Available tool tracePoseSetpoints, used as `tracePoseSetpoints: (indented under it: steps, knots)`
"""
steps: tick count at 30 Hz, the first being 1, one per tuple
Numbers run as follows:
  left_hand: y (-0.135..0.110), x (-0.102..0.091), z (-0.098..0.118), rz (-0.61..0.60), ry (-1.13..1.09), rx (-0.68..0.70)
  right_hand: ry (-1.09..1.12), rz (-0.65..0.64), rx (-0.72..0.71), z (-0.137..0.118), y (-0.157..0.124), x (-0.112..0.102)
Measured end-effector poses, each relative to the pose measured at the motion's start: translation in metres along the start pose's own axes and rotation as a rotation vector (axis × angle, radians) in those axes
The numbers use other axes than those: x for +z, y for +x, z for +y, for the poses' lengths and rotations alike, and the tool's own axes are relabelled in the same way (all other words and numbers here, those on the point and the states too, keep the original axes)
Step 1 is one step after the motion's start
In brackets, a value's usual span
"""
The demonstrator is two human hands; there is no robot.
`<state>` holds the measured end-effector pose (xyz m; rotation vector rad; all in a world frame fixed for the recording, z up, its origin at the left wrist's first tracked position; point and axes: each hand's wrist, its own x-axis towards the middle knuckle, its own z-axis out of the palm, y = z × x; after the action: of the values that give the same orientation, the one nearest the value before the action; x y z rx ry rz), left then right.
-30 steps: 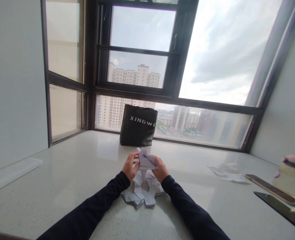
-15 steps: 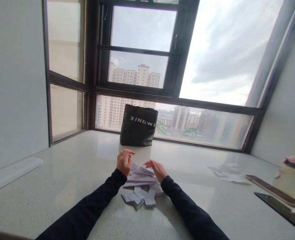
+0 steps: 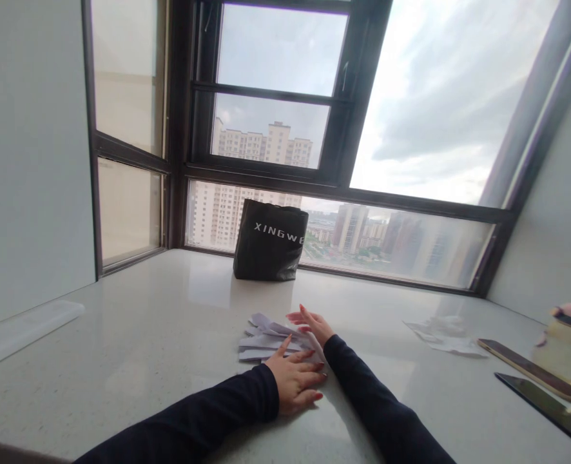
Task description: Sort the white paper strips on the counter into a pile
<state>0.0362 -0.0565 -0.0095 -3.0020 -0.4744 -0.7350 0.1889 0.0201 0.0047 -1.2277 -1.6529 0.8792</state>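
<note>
A pile of folded white paper strips point(image 3: 266, 341) lies on the pale speckled countertop point(image 3: 160, 335) in front of me. My left hand point(image 3: 296, 380) is spread with its palm down over the near part of the pile, fingers pointing right, and it hides the smaller folded pieces there. At the pile's right side is my right hand point(image 3: 317, 325), its fingers apart and pointing left, with nothing visible in them. Its fingertips are close to the strips; whether they touch is not clear.
Behind the pile a black bag point(image 3: 270, 241) with white lettering stands by the window. To the right lie crumpled tissue point(image 3: 445, 334), a phone point(image 3: 527, 367), a dark flat device point(image 3: 541, 406) and a pink-lidded container point(image 3: 568, 341). A white plastic strip point(image 3: 29, 335) lies at left.
My left hand has come down from the pile's far left to its near side and now lies flat over the small pieces. My right hand has shifted slightly to the right.
</note>
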Motion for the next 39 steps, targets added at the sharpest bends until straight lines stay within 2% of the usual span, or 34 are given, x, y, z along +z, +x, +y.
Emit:
tracePoseSetpoints:
  steps: [3, 6, 14, 17, 22, 25, 29, 32, 35, 39]
  knots:
    - [-0.001, 0.001, -0.008, 0.007, 0.013, -0.040, 0.055, -0.054, 0.026, -0.002, -0.002, 0.002]
    - [-0.002, -0.007, -0.019, -0.033, 0.061, -0.124, 0.040, -0.077, 0.025, -0.002, -0.003, 0.007]
    - [-0.020, -0.046, -0.065, -0.372, 0.152, -0.517, -0.101, -0.026, -0.097, 0.003, -0.001, 0.014]
    - [-0.027, -0.055, -0.077, -0.421, 0.190, -0.612, -0.165, -0.047, -0.151, 0.003, -0.002, 0.013]
    - [-0.032, -0.055, -0.082, -0.296, 0.312, -0.707, -0.227, -0.074, -0.194, 0.007, -0.005, 0.015]
    - [-0.029, -0.050, -0.081, -0.183, 0.374, -0.690, -0.303, -0.053, -0.198, 0.011, -0.006, 0.017]
    - [-0.019, -0.036, -0.077, -0.026, 0.285, -0.622, -0.441, -0.037, -0.193, 0.013, -0.008, 0.020]
    - [-0.009, -0.021, -0.073, 0.087, 0.190, -0.574, -0.595, -0.073, -0.160, 0.012, -0.008, 0.024]
    - [0.001, -0.008, -0.073, 0.105, 0.123, -0.561, -0.694, -0.101, -0.116, 0.007, -0.006, 0.030]
    - [0.006, 0.001, -0.080, 0.004, 0.090, -0.611, -0.770, -0.137, -0.040, -0.001, -0.003, 0.040]
